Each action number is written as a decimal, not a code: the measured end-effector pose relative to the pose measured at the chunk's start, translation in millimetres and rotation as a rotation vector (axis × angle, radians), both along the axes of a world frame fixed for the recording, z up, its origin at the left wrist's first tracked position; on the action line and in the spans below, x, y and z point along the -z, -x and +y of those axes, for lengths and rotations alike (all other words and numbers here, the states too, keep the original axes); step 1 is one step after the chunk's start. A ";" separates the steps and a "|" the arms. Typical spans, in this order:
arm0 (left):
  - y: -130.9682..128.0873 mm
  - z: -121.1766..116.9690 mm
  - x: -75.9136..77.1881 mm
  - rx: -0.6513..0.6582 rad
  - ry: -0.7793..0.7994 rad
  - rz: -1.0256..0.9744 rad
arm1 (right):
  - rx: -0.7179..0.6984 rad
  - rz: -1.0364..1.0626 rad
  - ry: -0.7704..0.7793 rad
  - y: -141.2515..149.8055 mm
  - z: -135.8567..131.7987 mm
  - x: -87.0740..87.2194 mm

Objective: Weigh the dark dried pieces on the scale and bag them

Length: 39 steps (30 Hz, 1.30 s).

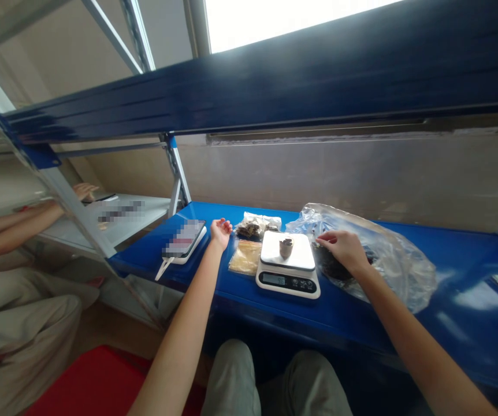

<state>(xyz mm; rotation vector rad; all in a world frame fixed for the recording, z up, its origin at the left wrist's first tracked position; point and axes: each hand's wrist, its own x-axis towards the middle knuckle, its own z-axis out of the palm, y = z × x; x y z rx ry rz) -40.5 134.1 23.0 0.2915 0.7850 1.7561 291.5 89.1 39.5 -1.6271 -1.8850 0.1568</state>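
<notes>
A white digital kitchen scale [287, 279] sits on the blue shelf, a small brownish cup [286, 249] with dark dried pieces on its plate. My left hand [222, 233] hovers left of the scale, palm up with loosely curled fingers and nothing visible in it. To the right, my right hand [343, 249] has its fingertips pinched together over a large clear plastic bag [394, 263] holding dark dried pieces [333, 266]. What the pinch holds, if anything, is too small to make out. Behind the scale's left side lies a smaller bag of dried pieces [253, 226].
A flat zip bag with yellowish contents [245, 257] lies left of the scale. Farther left, a phone [185, 238] rests on a white block with a cable. A blue shelf beam [249, 92] crosses above. Another person's hand [85, 190] is at a neighbouring white shelf.
</notes>
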 end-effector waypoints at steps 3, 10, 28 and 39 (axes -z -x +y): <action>-0.7 0.1 0.4 -0.017 0.002 -0.005 | -0.054 -0.043 0.055 -4.1 1.3 2.2; 0.1 0.0 0.9 0.004 -0.010 -0.018 | -0.149 -0.064 0.127 -11.3 0.9 3.5; 4.2 0.2 3.0 0.010 -0.031 -0.023 | -0.077 0.071 0.031 -7.9 1.9 2.6; -0.2 -5.6 3.6 0.002 -0.055 -0.051 | -0.052 0.105 -0.033 -9.6 6.2 5.2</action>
